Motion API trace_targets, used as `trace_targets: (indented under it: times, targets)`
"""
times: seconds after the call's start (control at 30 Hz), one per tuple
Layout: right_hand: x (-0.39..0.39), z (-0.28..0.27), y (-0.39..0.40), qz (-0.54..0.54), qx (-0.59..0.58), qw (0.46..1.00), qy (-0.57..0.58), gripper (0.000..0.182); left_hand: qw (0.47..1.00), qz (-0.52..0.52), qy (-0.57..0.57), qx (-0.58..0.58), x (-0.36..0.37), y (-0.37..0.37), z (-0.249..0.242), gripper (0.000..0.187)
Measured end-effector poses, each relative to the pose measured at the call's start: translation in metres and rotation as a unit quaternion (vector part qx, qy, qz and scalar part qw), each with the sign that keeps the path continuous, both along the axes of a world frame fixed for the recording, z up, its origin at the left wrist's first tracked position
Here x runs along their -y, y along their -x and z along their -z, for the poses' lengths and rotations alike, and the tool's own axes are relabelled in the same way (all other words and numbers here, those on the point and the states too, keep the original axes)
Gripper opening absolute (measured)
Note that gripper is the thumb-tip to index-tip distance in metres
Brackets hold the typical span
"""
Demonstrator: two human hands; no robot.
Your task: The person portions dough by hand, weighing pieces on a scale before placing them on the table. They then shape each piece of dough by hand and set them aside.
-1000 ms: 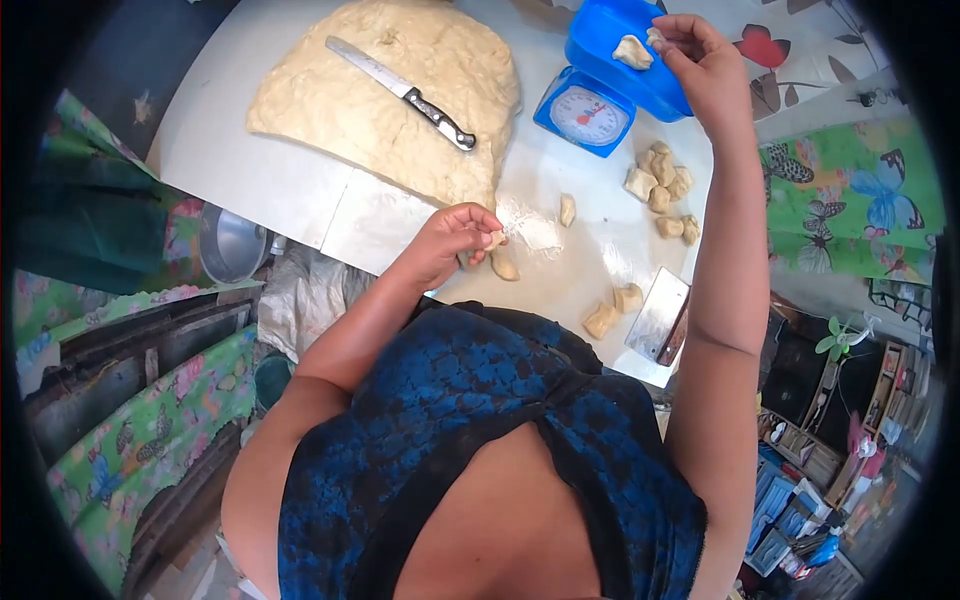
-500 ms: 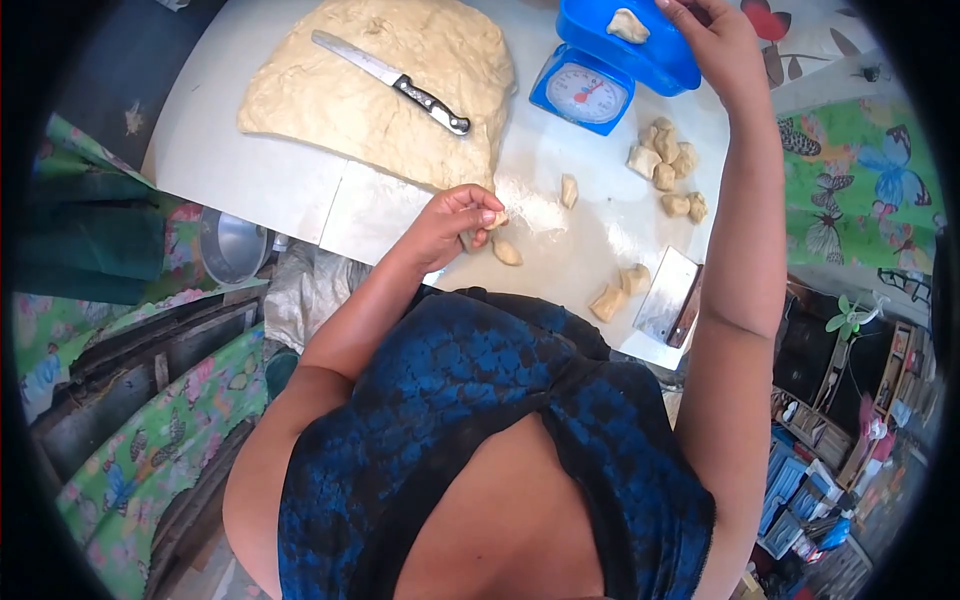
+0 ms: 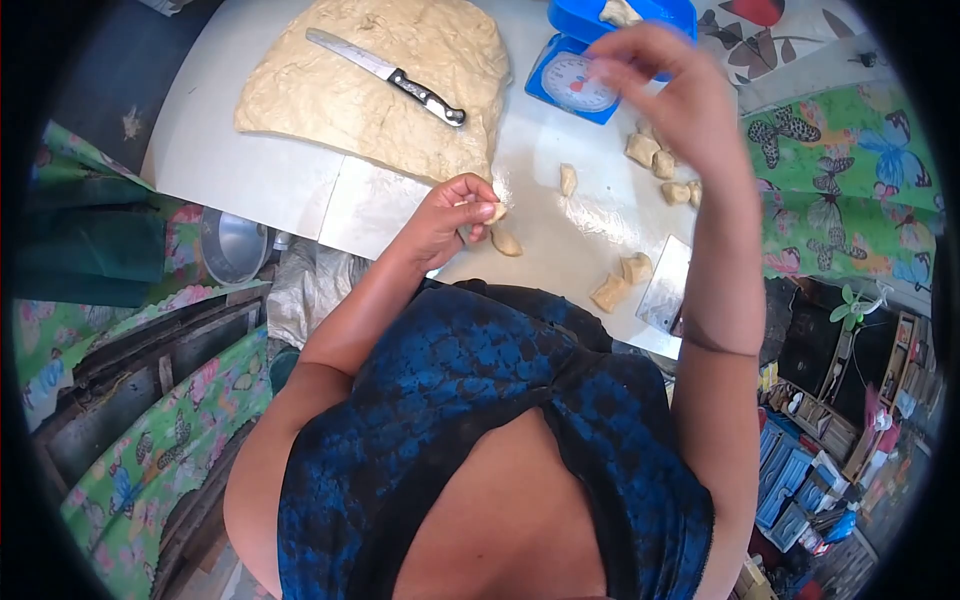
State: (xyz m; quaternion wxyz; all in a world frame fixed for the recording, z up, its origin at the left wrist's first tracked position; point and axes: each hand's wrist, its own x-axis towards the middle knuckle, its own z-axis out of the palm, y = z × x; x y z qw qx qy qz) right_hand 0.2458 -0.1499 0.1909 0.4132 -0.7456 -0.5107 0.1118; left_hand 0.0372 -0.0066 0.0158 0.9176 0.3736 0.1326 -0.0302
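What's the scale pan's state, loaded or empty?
Loaded: one dough piece sits in the blue pan atop the scale. Dial reading too small to tell.

Dough piece (image 3: pixel 493 212) in left hand (image 3: pixel 450 215)

One head-worn view only; it looks steeply down over the person's chest onto the white table (image 3: pixel 250 170), near enough that both arms fill the middle; a fisheye lens bends the edges, with dark corners; floor clutter shows at either side.
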Motion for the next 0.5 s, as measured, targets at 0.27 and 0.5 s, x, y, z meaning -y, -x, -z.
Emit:
trace_targets:
  times: [0.27,0.5]
  targets:
    - [0.001,0.064,0.091,-0.133,0.003,0.989,0.069,0.022,0.997,-0.011,0.07,0.037,0.014,-0.004,-0.038,0.029]
    - [0.011,0.052,0.081,-0.146,-0.026,0.987,0.059,0.015,0.998,0.018,0.035,0.05,0.01,-0.006,-0.031,0.03]
